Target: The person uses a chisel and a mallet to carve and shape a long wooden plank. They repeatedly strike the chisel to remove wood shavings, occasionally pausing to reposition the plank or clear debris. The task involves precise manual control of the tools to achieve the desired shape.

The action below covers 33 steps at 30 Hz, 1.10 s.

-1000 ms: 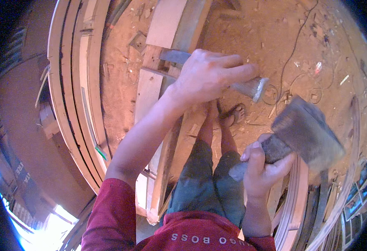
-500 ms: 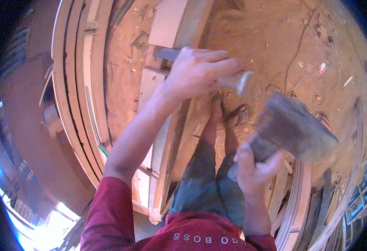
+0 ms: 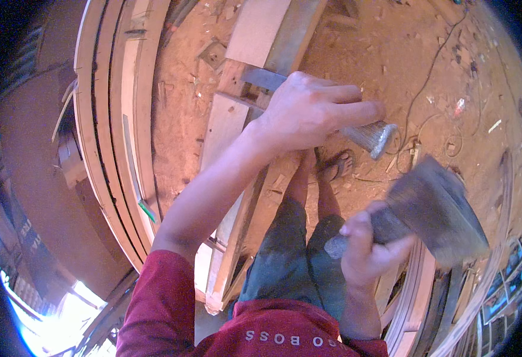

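Note:
My left hand (image 3: 311, 114) is closed around a chisel (image 3: 265, 78). Its flat metal blade points left onto a wooden beam (image 3: 227, 119), beside a dark notch cut in the wood. The chisel's worn, pale-ended handle sticks out to the right of my fingers. Lower on the right, my right hand (image 3: 373, 253) grips the handle of a dark mallet (image 3: 436, 211). The mallet's blocky head is blurred by motion and stands apart from the chisel's end. Part of the notch is hidden by my left hand and the blade.
Long planks (image 3: 103, 128) lie stacked along the left, with a small green object (image 3: 146, 210) on their edge. More timber (image 3: 415, 285) lies at the lower right. A thin cable (image 3: 430, 70) crosses the chip-strewn dirt floor (image 3: 368, 53). My feet stand beside the beam.
My left hand, the chisel and the beam appear farther right in the picture. The mallet has dropped slightly and shifted right, its head still apart from the chisel. Both hands keep their grip.

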Motion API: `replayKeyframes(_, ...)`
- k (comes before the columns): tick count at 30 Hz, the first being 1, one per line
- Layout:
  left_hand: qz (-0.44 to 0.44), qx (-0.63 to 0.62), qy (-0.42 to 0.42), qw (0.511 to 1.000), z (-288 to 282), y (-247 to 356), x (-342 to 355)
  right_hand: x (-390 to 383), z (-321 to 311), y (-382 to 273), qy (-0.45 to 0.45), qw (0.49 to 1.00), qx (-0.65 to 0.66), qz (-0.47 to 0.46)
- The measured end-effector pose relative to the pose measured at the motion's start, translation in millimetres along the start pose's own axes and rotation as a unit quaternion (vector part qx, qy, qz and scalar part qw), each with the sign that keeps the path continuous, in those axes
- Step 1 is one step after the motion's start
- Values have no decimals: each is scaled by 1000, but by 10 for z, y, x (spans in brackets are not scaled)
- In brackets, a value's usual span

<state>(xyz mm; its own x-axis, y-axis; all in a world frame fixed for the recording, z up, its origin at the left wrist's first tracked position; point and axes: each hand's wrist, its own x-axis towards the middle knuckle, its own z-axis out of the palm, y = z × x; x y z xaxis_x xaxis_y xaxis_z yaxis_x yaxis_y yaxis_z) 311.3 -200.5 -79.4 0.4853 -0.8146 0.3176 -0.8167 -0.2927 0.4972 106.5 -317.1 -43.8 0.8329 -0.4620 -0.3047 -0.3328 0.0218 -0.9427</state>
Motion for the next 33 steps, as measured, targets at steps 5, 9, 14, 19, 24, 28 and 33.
replayKeyframes(5, 5, 31, -27, 999, -12, -99, -84, 21, 66, 7, 57, 998, 39, 3)
replayKeyframes(9, -24, 42, -25, 999, -64, -121, -84, -11, 78, 102, -22, 1000, 17, -1)
replayKeyframes(14, -22, -16, -21, 999, -129, 109, -290, -247, -117, 161, -27, 999, -31, 12)
replayKeyframes(19, -8, -43, 146, 988, -448, 225, -247, -366, -472, 188, 36, 997, -48, 42)
replayKeyframes(24, -251, -172, 479, 824, -1146, -106, -224, -276, -491, -64, 81, 990, -52, 100)
replayKeyframes(28, -160, -313, 507, 787, -1458, -223, -185, -239, -319, -187, 91, 992, -36, 77)
replayKeyframes(33, -102, -404, 467, 780, -1304, -368, -404, -264, 7, -302, 69, 997, 22, 34)
